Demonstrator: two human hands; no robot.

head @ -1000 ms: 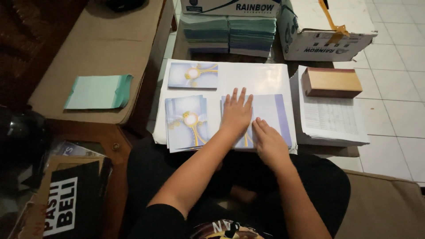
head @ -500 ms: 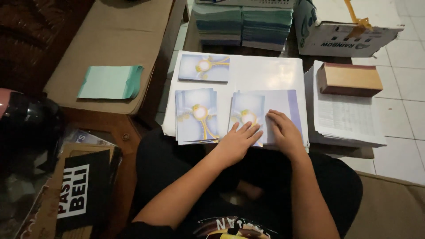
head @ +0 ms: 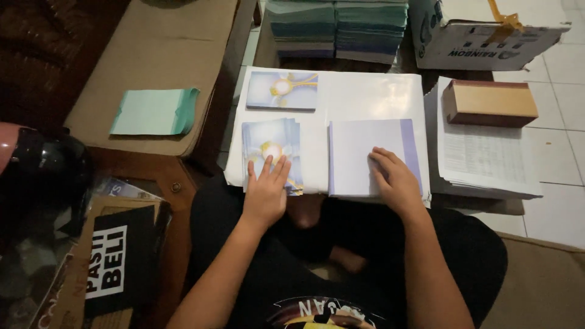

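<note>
**Head view: both hands laid flat on two stacks of printed cards**

Head view. A large white sheet [head: 365, 97] is taken as the landmark; it is seen lying across the lap of a seated person. On its near left part a stack of blue cards with a gold motif [head: 268, 143] is found, and the left hand [head: 265, 192] is laid flat on the stack's near edge, fingers spread and pointing away from the body, nothing pinched. On the sheet's near right part a pale lavender stack with a darker strip along its right side [head: 365, 152] is seen face-blank; the right hand [head: 396, 183] is pressed on its near right corner, fingers slightly curled and held together. Whether a single card is caught under those fingertips cannot be told. On the sheet's far left corner one single blue card [head: 282, 90] is placed, apart from both hands.

Beyond the sheet's far edge, teal paper stacks [head: 338, 27] are noted. Right of the sheet, a brown box [head: 489, 102] is seen resting on a pile of printed papers [head: 484, 161], with a white carton [head: 487, 36] farther off. Left of the sheet, a green folded paper [head: 155, 111] lies on a tan cushion [head: 152, 55].
</note>
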